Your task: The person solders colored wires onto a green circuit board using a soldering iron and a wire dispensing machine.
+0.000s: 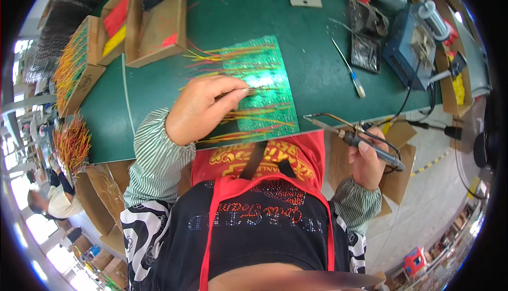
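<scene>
Our left hand (203,103) pinched what seemed a wire (256,89) over the green sheet (289,96), perhaps to steady it, while our right hand (369,163) gripped the soldering iron (349,137)

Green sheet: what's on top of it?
Rows of wires, mostly red and yellow, lie across the green sheet, many overhanging its left edge. The left hand covers part of its left side; what lies beneath there can't be seen.
</scene>
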Action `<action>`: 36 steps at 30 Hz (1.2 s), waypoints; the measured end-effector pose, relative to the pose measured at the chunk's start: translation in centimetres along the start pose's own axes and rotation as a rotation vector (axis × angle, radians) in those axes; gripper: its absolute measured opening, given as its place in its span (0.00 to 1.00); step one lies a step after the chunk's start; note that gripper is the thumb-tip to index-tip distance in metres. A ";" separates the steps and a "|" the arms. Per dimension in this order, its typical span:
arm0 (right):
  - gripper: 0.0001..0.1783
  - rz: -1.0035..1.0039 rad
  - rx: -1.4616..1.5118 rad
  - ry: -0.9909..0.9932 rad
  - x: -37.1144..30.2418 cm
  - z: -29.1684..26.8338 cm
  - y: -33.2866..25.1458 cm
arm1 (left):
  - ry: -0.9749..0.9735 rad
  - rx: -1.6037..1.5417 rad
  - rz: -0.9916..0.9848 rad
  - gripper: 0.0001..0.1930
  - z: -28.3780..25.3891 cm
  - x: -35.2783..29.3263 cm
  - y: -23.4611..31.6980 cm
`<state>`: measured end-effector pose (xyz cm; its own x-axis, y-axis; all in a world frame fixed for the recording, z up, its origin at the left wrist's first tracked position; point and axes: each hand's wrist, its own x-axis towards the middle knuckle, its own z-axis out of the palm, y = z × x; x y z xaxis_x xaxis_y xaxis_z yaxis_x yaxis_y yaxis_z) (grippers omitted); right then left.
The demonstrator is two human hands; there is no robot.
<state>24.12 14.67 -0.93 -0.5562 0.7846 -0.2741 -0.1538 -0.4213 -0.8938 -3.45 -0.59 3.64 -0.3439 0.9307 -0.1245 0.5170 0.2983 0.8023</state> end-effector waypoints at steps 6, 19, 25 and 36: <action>0.10 -0.039 -0.041 -0.016 0.8 1.5 -0.4 | 0.050 0.117 -0.203 0.09 -6.7 -0.3 -2.3; 0.09 -0.034 -0.087 -0.025 3.2 4.3 -1.0 | 0.374 0.647 0.170 0.12 -19.7 7.9 -9.2; 0.09 -0.014 -0.047 0.054 4.6 5.4 -1.2 | 0.395 0.152 0.052 0.06 -15.0 8.7 -7.4; 0.08 0.003 -0.091 -0.063 5.9 6.0 -1.6 | -0.274 -0.159 0.130 0.05 -3.7 8.8 -1.5</action>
<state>16.16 17.26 0.98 -0.6073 0.7518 -0.2569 -0.0789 -0.3789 -0.9221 -10.13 6.39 3.46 -0.0480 0.9875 -0.1499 0.4065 0.1564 0.9002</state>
